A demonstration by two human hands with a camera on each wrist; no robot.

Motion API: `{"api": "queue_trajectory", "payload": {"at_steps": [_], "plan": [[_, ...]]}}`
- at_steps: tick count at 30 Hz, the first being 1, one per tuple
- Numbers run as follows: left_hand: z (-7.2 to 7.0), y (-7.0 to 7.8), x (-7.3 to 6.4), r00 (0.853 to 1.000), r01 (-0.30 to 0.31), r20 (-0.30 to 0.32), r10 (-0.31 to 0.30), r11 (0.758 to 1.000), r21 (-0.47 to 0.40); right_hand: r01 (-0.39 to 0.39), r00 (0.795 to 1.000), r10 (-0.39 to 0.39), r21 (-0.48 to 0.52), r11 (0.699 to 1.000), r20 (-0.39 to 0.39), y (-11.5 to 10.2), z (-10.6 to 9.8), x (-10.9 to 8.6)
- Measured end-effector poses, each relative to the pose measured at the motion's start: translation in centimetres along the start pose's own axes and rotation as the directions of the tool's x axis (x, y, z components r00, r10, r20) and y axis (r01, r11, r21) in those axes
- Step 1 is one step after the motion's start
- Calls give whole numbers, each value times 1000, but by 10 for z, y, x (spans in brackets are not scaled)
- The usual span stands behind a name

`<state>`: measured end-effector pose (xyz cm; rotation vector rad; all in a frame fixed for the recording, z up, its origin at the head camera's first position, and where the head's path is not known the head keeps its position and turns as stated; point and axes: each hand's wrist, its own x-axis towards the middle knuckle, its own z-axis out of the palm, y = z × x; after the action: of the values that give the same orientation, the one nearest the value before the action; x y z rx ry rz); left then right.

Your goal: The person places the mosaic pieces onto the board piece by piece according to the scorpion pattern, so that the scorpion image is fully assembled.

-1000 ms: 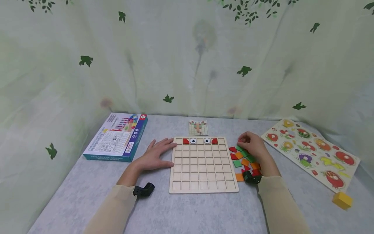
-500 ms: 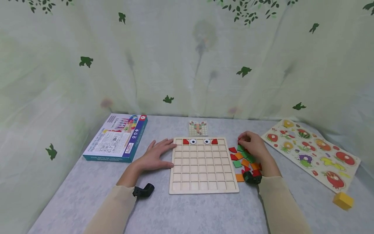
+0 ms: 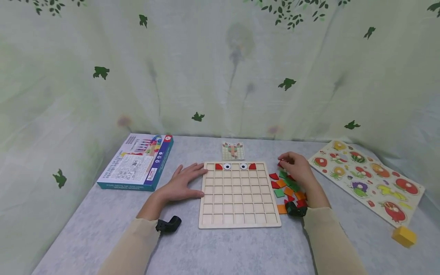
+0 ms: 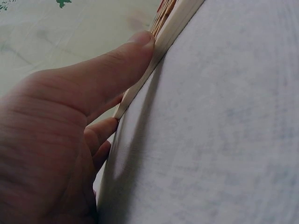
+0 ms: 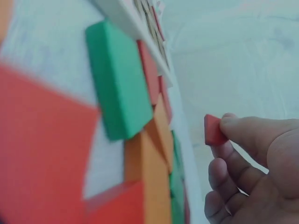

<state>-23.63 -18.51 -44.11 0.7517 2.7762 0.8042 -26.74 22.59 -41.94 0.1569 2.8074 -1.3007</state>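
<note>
A wooden grid board [image 3: 240, 198] lies in the middle of the table; its top row bears two red tiles [image 3: 219, 166] and two eye tiles [image 3: 243, 166]. My left hand [image 3: 183, 182] rests at the board's left edge, fingers spread, with thumb and fingertips touching the rim in the left wrist view. Over the pile right of the board, my right hand [image 3: 298, 168] pinches a red tile [image 5: 215, 130] between thumb and fingers. Loose green [image 3: 279, 193], orange [image 3: 288, 191] and red tiles lie below that hand, partly hidden by the wrist.
Behind the board is a small pattern card [image 3: 233, 151]. A boxed set [image 3: 137, 162] lies at the left. On the right are a fruit-picture puzzle board [image 3: 369, 177] and a yellow block [image 3: 403, 236]. A printed curtain [image 3: 220, 76] hangs behind the table.
My right hand has shifted slightly up and left, and the red tile in its fingers is lifted from the pile. The left hand stays at the board's edge.
</note>
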Motion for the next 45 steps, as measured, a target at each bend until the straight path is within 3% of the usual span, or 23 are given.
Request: {"api": "queue_trajectory", "payload": {"at_steps": [9, 14, 18, 32, 45], "plan": [[2, 2, 0, 1000, -1, 0, 1, 1000, -5, 68, 996, -71, 47, 997, 46, -9, 1, -1], [-1, 3, 0, 1000, -6, -7, 6, 1000, 1, 127, 983, -137, 93, 988, 118, -12, 7, -1], [-1, 2, 0, 1000, -5, -5, 5, 1000, -5, 157, 972, -168, 76, 985, 162, -14, 11, -2], [-1, 2, -1, 1000, -4, -4, 4, 1000, -5, 136, 974, -127, -35, 990, 186, -21, 26, -2], [0, 1, -1, 1000, -10, -6, 10, 1000, 7, 112, 981, -105, -35, 993, 163, -20, 32, 0]]}}
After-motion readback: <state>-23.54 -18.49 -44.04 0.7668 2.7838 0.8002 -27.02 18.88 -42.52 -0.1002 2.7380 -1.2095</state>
